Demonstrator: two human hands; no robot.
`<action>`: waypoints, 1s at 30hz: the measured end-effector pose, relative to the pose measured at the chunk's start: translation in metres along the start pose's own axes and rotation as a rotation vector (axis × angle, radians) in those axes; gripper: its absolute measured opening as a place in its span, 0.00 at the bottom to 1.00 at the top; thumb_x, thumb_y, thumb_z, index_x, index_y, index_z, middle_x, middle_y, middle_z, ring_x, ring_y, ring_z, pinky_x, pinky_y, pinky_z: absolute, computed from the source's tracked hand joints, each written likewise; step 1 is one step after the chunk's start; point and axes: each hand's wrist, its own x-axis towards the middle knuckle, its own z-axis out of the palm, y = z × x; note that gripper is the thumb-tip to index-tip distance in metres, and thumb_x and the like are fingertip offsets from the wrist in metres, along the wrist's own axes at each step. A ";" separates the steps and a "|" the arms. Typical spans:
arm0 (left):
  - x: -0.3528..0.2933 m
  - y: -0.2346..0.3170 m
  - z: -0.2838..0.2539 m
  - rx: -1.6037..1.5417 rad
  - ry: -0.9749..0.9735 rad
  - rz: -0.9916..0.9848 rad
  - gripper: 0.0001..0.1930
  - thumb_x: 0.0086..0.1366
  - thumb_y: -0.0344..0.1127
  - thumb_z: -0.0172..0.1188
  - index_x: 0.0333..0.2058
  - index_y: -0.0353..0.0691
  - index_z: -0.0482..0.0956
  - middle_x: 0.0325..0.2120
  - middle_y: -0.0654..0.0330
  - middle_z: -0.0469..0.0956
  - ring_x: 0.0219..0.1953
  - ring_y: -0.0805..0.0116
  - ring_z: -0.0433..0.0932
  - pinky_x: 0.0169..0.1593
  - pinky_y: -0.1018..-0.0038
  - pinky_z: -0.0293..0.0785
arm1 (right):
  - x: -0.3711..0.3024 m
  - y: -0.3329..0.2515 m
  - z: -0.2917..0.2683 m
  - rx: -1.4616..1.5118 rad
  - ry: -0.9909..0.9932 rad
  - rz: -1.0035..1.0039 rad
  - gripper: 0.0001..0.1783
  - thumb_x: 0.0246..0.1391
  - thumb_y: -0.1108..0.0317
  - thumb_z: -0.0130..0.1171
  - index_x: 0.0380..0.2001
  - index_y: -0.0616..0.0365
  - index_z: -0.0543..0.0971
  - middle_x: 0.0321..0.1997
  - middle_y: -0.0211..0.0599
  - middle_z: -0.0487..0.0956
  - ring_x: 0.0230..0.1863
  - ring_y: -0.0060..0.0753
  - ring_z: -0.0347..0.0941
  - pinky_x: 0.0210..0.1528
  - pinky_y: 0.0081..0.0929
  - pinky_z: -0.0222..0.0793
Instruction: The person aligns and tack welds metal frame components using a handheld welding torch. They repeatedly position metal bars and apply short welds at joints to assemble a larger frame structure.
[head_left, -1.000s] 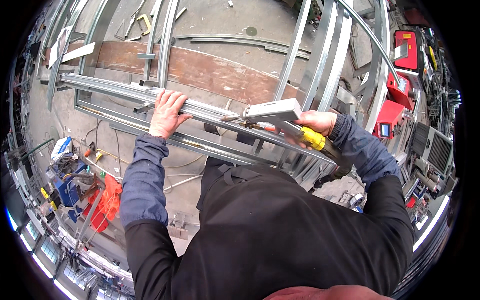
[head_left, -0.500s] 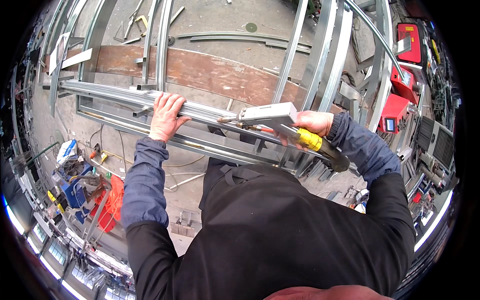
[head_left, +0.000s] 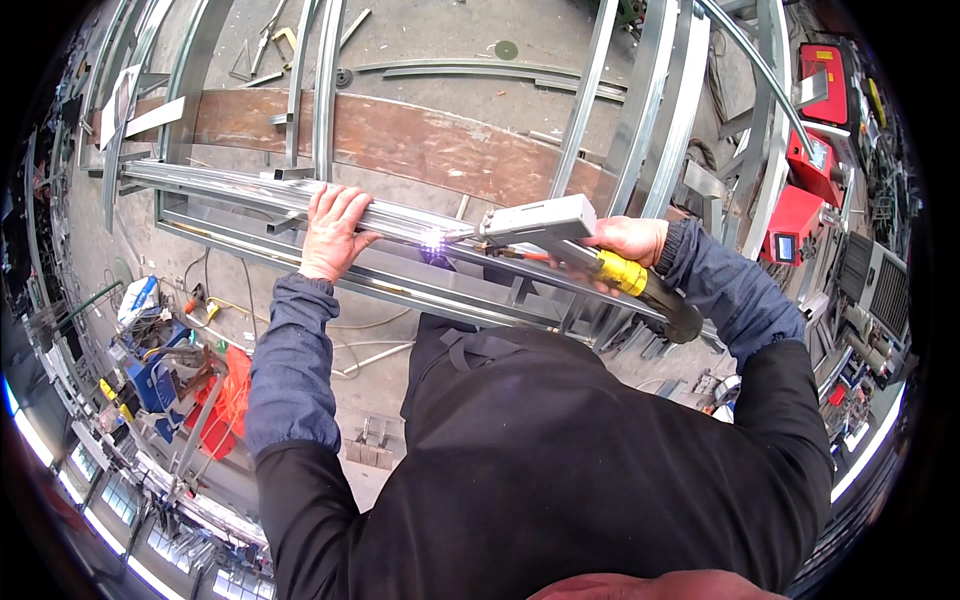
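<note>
My right hand (head_left: pixel 632 243) is wrapped around the handle of a welding gun (head_left: pixel 540 220) with a pale box-shaped head, a yellow collar and a dark hose. Its nozzle points left at a long shiny metal profile (head_left: pixel 215 188). A bright violet-white spark (head_left: pixel 433 244) glows at the nozzle tip, on the profile's near edge. Just left of the spark, my left hand (head_left: pixel 336 232) grips the same profile, fingers over its far side and thumb toward the spark. The profile lies along a frame of metal tubes (head_left: pixel 325 100); the undersides of my fingers are hidden.
Beyond the profile runs a rusty brown plank (head_left: pixel 430 140). Red machines (head_left: pixel 790 225) with small screens stand at the right. Blue equipment (head_left: pixel 150 380), orange sheeting (head_left: pixel 233 385) and cables lie at the lower left. Loose metal strips (head_left: pixel 480 72) rest on the far floor.
A bright violet spark has appeared at the welding gun's tip. Both hands keep nearly the same places and grips; the whole view has shifted slightly.
</note>
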 end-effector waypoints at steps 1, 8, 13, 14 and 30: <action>0.000 0.001 -0.001 0.005 -0.009 -0.003 0.39 0.56 0.54 0.80 0.64 0.47 0.80 0.64 0.60 0.78 0.72 0.53 0.71 0.84 0.45 0.53 | 0.000 0.000 0.000 -0.003 0.005 0.007 0.28 0.85 0.46 0.46 0.73 0.51 0.78 0.45 0.31 0.83 0.33 0.28 0.86 0.33 0.29 0.87; 0.000 0.001 -0.002 0.013 -0.016 -0.001 0.39 0.58 0.57 0.78 0.64 0.47 0.79 0.64 0.60 0.77 0.73 0.53 0.70 0.83 0.45 0.52 | -0.001 0.001 -0.001 -0.025 0.004 -0.002 0.29 0.85 0.45 0.45 0.72 0.52 0.78 0.44 0.31 0.82 0.32 0.28 0.85 0.32 0.28 0.86; -0.001 0.000 -0.001 0.013 -0.019 -0.006 0.39 0.58 0.57 0.78 0.64 0.47 0.79 0.64 0.60 0.77 0.73 0.52 0.70 0.83 0.45 0.52 | -0.002 -0.001 0.000 -0.044 0.009 0.000 0.29 0.86 0.45 0.44 0.71 0.53 0.78 0.43 0.32 0.82 0.32 0.28 0.85 0.32 0.28 0.86; -0.001 0.000 -0.001 0.014 -0.019 -0.005 0.39 0.58 0.57 0.78 0.64 0.47 0.79 0.64 0.60 0.77 0.73 0.52 0.70 0.83 0.46 0.52 | -0.002 -0.001 0.000 -0.043 0.008 -0.001 0.29 0.86 0.45 0.44 0.71 0.53 0.78 0.43 0.32 0.81 0.32 0.27 0.85 0.32 0.28 0.86; 0.000 0.000 -0.003 0.016 -0.006 0.006 0.39 0.56 0.56 0.79 0.64 0.47 0.79 0.63 0.60 0.78 0.72 0.52 0.71 0.83 0.46 0.53 | -0.006 0.000 0.001 -0.032 0.013 0.016 0.27 0.85 0.48 0.46 0.71 0.53 0.79 0.43 0.30 0.81 0.32 0.28 0.85 0.32 0.29 0.86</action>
